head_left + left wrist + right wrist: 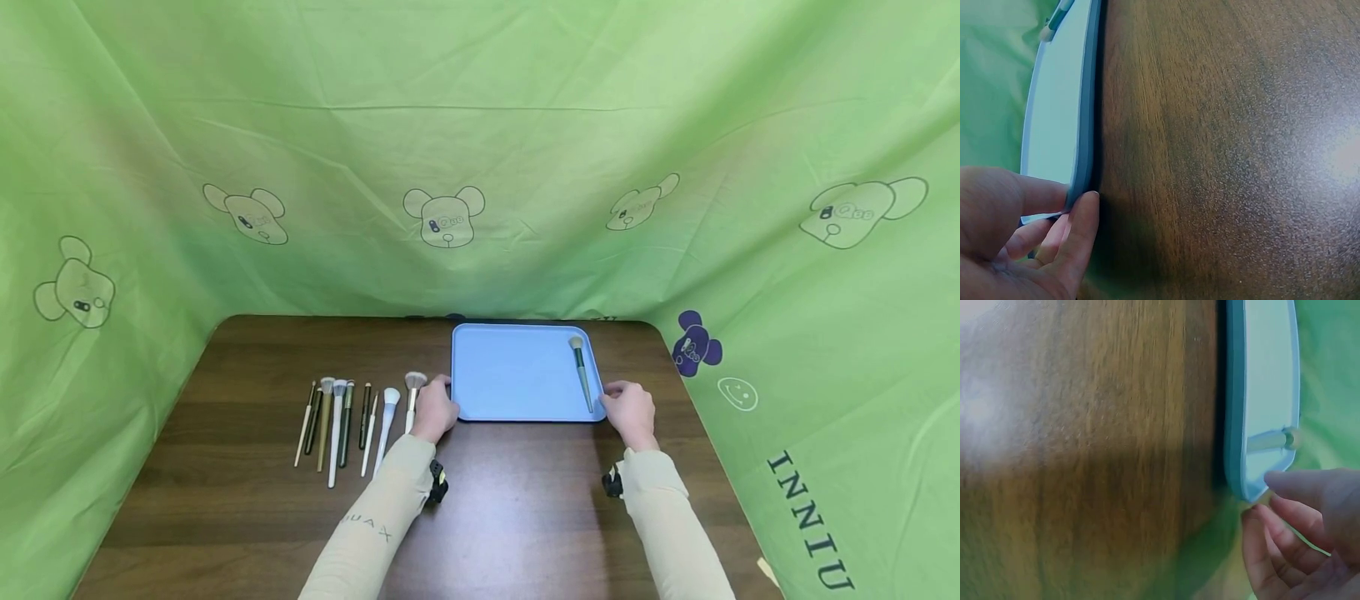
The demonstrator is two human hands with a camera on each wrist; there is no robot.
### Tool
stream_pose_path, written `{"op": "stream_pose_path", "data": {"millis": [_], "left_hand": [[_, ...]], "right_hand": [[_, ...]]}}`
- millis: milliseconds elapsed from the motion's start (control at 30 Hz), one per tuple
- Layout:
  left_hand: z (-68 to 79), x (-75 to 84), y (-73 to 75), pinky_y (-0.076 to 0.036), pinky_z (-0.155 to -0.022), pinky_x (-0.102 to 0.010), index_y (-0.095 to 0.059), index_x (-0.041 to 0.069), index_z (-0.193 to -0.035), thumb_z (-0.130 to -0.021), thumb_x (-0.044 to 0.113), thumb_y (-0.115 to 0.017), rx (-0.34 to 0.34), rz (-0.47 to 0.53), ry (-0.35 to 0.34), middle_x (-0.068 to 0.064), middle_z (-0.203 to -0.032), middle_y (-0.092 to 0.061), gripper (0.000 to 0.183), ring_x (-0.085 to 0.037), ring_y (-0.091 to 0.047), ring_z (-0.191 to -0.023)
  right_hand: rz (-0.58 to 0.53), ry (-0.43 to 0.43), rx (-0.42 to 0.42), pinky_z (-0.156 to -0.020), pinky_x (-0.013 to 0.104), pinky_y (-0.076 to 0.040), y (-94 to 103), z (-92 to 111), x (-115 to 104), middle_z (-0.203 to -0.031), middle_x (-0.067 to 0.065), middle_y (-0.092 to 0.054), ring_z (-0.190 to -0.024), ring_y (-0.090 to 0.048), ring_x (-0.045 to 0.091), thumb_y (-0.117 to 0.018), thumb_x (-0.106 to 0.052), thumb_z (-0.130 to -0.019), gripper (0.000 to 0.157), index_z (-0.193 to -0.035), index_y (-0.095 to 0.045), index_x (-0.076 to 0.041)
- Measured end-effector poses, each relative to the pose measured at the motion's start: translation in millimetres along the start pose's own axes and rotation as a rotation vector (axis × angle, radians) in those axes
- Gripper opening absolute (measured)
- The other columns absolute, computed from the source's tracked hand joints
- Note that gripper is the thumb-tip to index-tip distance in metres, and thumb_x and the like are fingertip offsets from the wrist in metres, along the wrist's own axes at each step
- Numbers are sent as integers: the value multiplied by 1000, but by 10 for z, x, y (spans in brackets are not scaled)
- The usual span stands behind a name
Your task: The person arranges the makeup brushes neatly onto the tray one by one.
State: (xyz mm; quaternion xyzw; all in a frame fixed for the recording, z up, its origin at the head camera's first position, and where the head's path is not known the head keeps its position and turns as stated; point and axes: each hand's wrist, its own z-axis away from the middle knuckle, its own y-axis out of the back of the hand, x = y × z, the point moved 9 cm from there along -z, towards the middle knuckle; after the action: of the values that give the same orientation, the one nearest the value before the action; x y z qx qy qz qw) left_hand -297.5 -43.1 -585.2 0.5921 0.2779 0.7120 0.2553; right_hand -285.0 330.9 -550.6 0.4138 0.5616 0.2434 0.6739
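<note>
A light blue rectangular tray lies on the table's far side, with one makeup brush with a green handle near its right end. My left hand grips the tray's near left corner. In the left wrist view, the thumb is over the rim and the fingers are curled against the outside and underside. At the near right corner, my right hand pinches the rim. Its thumb rests on the edge in the right wrist view, and the fingers bend below it.
Several makeup brushes lie in a row left of the tray, handles toward me. The rightmost, a broad-headed brush, lies right beside my left hand, partly hidden by it. A green cloth hangs around the brown wooden table.
</note>
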Motion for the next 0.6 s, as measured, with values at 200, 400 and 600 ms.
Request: {"op": "stream_pose_path", "data": {"millis": [200, 400, 600], "left_hand": [[12, 14, 15, -55, -82, -46, -62, -3, -132, -85, -7, -64, 6, -6, -11, -24, -112, -69, 47, -36, -67, -96], [31, 36, 24, -54, -82, -46, -62, -3, -131, -85, -7, -64, 1, -5, -13, -24, -111, -69, 47, -36, -67, -96], [28, 32, 31, -55, -81, -46, -62, -2, -131, -84, -7, -64, 0, -11, -5, -24, -110, -70, 47, -35, -67, -95]], "right_hand": [[-47, -24, -38, -75, 47, -49, -37, 56, 63, -91, 18, -74, -87, -67, 36, -70, -8, -89, 29, -114, -73, 8], [-43, 2, 21, -70, 45, -49, -15, 86, 75, -78, 12, -72, -78, -66, 33, -69, -2, -82, 29, -109, -75, 8], [-103, -64, -34, -60, 32, -48, -91, 71, 158, -79, 13, -73, -60, -66, 19, -70, -3, -88, 26, -111, -73, 8]]}}
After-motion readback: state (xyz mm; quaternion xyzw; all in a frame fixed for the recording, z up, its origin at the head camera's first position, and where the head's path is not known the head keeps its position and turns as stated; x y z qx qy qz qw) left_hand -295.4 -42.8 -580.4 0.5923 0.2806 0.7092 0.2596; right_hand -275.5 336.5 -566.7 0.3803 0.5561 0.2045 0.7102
